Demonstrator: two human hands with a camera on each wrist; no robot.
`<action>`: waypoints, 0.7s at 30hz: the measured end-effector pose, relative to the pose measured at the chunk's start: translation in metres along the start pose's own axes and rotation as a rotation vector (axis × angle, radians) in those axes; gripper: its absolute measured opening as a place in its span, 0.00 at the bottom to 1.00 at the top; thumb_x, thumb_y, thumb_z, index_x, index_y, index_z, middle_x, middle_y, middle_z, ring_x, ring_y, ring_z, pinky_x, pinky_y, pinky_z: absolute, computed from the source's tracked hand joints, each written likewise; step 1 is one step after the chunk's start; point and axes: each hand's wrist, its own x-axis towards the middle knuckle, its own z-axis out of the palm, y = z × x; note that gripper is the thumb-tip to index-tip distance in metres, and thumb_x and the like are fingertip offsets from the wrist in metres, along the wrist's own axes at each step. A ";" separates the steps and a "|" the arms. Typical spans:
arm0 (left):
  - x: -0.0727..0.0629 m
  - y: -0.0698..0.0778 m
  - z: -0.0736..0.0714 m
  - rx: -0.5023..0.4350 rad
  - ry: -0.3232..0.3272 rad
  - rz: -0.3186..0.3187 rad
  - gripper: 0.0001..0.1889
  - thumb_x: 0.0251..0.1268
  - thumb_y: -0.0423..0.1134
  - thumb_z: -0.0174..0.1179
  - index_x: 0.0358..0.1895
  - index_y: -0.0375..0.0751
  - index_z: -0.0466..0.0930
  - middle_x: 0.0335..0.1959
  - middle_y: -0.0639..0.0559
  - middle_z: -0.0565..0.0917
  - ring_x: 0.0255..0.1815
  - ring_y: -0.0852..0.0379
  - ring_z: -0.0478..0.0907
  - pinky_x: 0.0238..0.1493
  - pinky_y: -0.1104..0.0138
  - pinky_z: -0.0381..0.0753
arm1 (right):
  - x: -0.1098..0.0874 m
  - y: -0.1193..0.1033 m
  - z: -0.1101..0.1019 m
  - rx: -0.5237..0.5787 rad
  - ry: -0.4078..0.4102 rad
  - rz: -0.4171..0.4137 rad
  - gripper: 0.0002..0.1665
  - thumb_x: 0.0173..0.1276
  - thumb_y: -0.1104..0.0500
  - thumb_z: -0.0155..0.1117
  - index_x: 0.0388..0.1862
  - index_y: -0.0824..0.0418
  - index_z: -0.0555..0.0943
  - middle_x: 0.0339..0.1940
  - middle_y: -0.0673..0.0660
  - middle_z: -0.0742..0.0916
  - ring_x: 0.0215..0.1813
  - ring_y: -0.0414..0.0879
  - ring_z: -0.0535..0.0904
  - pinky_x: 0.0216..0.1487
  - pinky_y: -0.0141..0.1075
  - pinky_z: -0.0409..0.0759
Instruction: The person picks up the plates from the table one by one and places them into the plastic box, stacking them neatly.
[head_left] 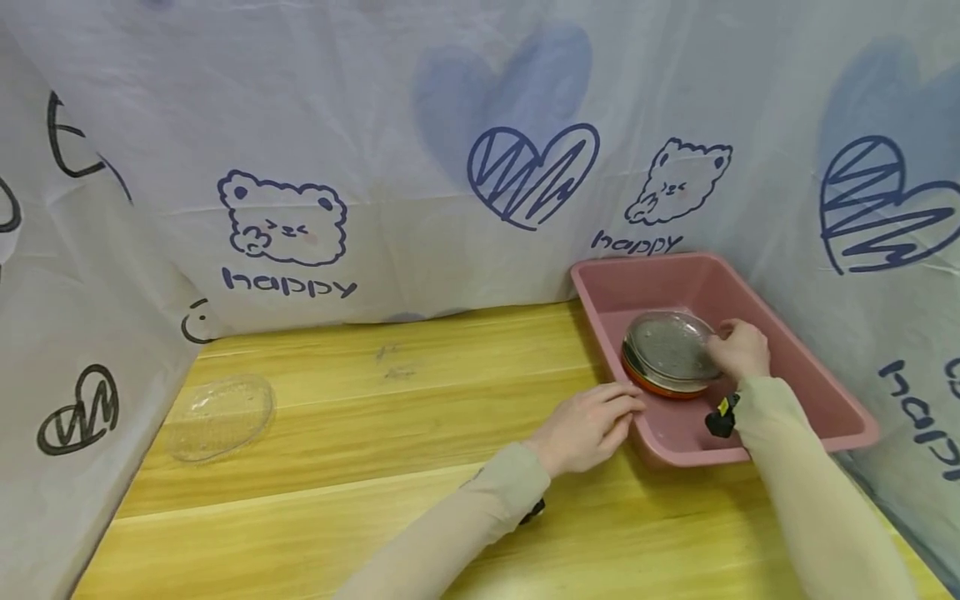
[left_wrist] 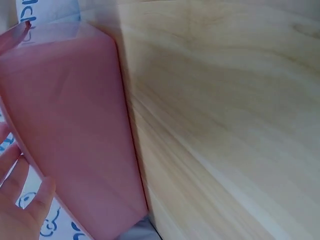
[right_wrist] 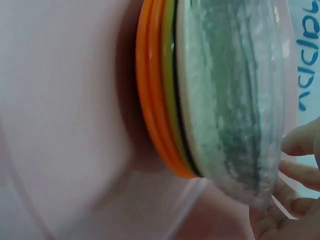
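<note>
A stack of round plates stands inside the pink basin (head_left: 813,379), at the right of the head view. Its top is a clear plate (head_left: 670,343) with a textured surface; below it the right wrist view shows a pale rim, a dark one, a yellow-green plate (right_wrist: 170,65) and orange plates (right_wrist: 145,75). My right hand (head_left: 741,348) reaches into the basin and pinches the clear plate's edge between thumb and fingers. Fingers loosely bent, my left hand (head_left: 588,427) rests at the basin's near-left rim, its fingertips touching the edge.
Another clear plate (head_left: 225,417) lies on the wooden table (head_left: 360,467) at the far left. Printed white cloth (head_left: 405,250) hangs behind the table and along both sides, close to the basin's back and right rims.
</note>
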 end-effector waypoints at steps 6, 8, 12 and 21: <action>-0.012 -0.014 -0.011 -0.097 -0.001 -0.105 0.19 0.81 0.40 0.45 0.68 0.50 0.74 0.70 0.54 0.75 0.72 0.58 0.73 0.75 0.70 0.69 | -0.001 -0.020 -0.002 -0.017 0.134 -0.102 0.29 0.68 0.61 0.50 0.63 0.78 0.73 0.49 0.77 0.81 0.51 0.71 0.77 0.49 0.63 0.76; -0.017 -0.023 -0.016 -0.107 0.006 -0.139 0.19 0.81 0.39 0.45 0.69 0.49 0.74 0.70 0.53 0.75 0.72 0.57 0.73 0.76 0.69 0.70 | -0.002 -0.029 -0.002 -0.015 0.136 -0.140 0.29 0.69 0.61 0.50 0.64 0.78 0.73 0.49 0.76 0.80 0.50 0.70 0.76 0.49 0.63 0.75; -0.026 -0.040 -0.029 -0.092 0.043 -0.188 0.19 0.80 0.39 0.47 0.68 0.46 0.74 0.69 0.50 0.77 0.71 0.54 0.74 0.74 0.64 0.73 | -0.004 -0.055 -0.002 0.009 0.114 -0.183 0.29 0.69 0.61 0.50 0.66 0.76 0.72 0.51 0.76 0.80 0.52 0.69 0.76 0.52 0.64 0.75; -0.049 -0.076 -0.060 -0.014 0.136 -0.295 0.18 0.79 0.40 0.49 0.66 0.46 0.76 0.66 0.50 0.79 0.65 0.52 0.79 0.63 0.59 0.83 | -0.019 -0.121 0.002 0.107 0.110 -0.309 0.25 0.73 0.60 0.53 0.65 0.72 0.74 0.51 0.73 0.83 0.51 0.65 0.81 0.55 0.59 0.80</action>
